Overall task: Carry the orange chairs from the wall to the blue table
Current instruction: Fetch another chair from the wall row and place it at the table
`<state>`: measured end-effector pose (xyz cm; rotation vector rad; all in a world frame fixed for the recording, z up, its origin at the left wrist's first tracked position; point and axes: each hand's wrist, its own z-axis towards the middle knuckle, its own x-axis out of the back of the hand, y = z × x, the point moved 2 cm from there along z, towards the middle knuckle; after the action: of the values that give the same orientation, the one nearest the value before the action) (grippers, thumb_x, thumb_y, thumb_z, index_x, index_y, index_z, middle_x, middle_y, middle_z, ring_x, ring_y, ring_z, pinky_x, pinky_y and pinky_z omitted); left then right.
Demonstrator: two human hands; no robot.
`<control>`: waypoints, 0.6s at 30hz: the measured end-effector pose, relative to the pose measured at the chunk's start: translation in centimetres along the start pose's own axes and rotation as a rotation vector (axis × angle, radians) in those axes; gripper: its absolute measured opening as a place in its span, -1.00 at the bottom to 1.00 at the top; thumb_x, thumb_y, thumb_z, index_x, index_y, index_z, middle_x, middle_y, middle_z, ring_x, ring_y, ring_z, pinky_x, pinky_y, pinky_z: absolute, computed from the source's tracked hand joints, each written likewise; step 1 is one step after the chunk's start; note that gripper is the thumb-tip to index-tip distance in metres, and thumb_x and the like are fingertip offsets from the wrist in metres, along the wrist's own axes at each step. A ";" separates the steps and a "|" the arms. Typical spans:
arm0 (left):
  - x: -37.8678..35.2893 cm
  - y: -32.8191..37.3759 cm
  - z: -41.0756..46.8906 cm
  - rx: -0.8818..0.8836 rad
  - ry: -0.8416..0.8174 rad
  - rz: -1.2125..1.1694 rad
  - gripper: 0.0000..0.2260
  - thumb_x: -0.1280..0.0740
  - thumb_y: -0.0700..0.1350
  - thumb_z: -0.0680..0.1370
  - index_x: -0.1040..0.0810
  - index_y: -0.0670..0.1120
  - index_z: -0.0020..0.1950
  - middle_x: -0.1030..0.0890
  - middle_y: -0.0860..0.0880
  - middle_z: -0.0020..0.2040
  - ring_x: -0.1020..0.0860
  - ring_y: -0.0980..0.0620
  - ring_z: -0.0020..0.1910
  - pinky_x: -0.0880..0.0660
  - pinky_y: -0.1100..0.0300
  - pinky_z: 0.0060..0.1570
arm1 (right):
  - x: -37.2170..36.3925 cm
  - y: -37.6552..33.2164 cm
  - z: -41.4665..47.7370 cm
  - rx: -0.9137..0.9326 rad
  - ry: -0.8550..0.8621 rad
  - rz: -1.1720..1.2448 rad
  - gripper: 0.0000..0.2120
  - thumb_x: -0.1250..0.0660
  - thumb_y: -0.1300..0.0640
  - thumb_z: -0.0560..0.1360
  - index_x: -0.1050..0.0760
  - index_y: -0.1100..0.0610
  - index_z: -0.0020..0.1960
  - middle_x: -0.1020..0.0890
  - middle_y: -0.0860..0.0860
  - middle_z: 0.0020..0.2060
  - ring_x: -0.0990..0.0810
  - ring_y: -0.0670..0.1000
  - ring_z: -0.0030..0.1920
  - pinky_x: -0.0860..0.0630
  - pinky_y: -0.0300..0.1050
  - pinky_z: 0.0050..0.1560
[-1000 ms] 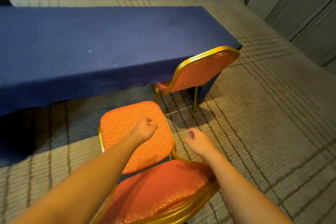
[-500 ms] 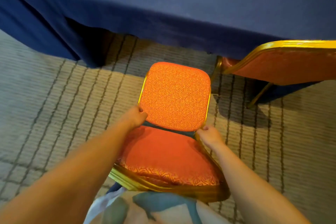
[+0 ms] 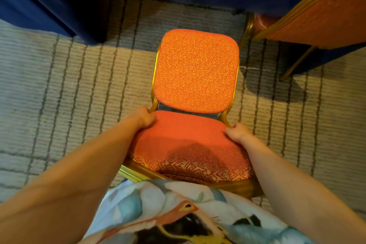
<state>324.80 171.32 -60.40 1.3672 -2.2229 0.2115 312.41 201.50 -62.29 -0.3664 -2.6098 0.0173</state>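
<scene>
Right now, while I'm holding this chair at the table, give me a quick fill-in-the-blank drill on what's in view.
1. Both hands, the left hand and the right hand, grip the sides of the chair's ____.
2. The chair seat faces a table draped in ____ cloth.
3. A second orange chair stands to the ____ of the held one.
4. The floor is covered with striped ____.

Missing words: backrest; blue; right; carpet
</scene>
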 end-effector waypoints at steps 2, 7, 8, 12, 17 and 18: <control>-0.1 -0.1 0.3 0.012 -0.018 0.035 -0.60 -0.28 -0.02 0.54 -0.50 -0.23 0.29 -0.53 -0.26 0.27 -0.49 -0.21 0.24 -0.40 0.07 0.16 | -0.1 0.1 0.3 -0.037 -0.026 -0.011 -0.53 -0.29 0.02 0.54 -0.45 0.30 0.32 -0.50 0.26 0.30 -0.50 0.22 0.27 -0.41 -0.15 0.10; -0.2 -0.9 0.7 0.069 -0.064 0.127 -0.49 -0.26 0.05 0.55 -0.40 -0.24 0.39 -0.42 -0.26 0.38 -0.41 -0.22 0.34 -0.34 0.01 0.27 | -0.2 0.2 0.3 -0.109 -0.110 -0.043 -0.42 -0.26 -0.10 0.54 -0.38 0.28 0.41 -0.42 0.24 0.39 -0.45 0.21 0.33 -0.37 -0.11 0.20; -0.2 -1.0 0.9 0.082 -0.081 0.138 -0.46 -0.25 0.07 0.55 -0.36 -0.24 0.42 -0.39 -0.26 0.41 -0.39 -0.23 0.36 -0.33 -0.01 0.30 | -0.1 0.2 0.2 -0.115 -0.131 -0.057 -0.40 -0.23 -0.13 0.55 -0.37 0.26 0.42 -0.40 0.23 0.41 -0.43 0.21 0.35 -0.36 -0.09 0.23; -0.1 -1.4 1.1 0.141 -0.208 0.161 -0.39 -0.15 0.17 0.59 -0.29 -0.24 0.47 -0.36 -0.26 0.43 -0.37 -0.24 0.36 -0.30 -0.02 0.28 | -0.2 -0.1 -0.5 -0.159 -0.228 -0.113 -0.37 -0.09 -0.22 0.57 -0.31 0.16 0.48 -0.34 0.18 0.46 -0.37 0.20 0.39 -0.29 0.00 0.30; 0.6 -1.5 1.1 0.150 -0.309 0.216 -0.39 -0.03 0.21 0.62 -0.27 -0.21 0.49 -0.31 -0.24 0.46 -0.32 -0.23 0.41 -0.23 -0.05 0.34 | -0.4 -0.8 -1.6 -0.169 -0.270 -0.160 -0.36 0.02 -0.24 0.60 -0.26 0.15 0.51 -0.32 0.17 0.47 -0.35 0.19 0.41 -0.25 0.03 0.35; 0.9 -1.5 1.1 0.151 -0.319 0.233 -0.38 -0.02 0.22 0.61 -0.27 -0.20 0.49 -0.31 -0.24 0.47 -0.32 -0.22 0.41 -0.23 -0.04 0.35 | -0.4 -0.8 -1.7 -0.171 -0.283 -0.157 -0.36 0.03 -0.24 0.60 -0.25 0.14 0.52 -0.33 0.17 0.47 -0.36 0.19 0.41 -0.25 0.03 0.35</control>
<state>325.43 169.49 -61.05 1.2897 -2.6841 0.2635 313.40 200.48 -60.90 -0.2297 -2.9228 -0.2243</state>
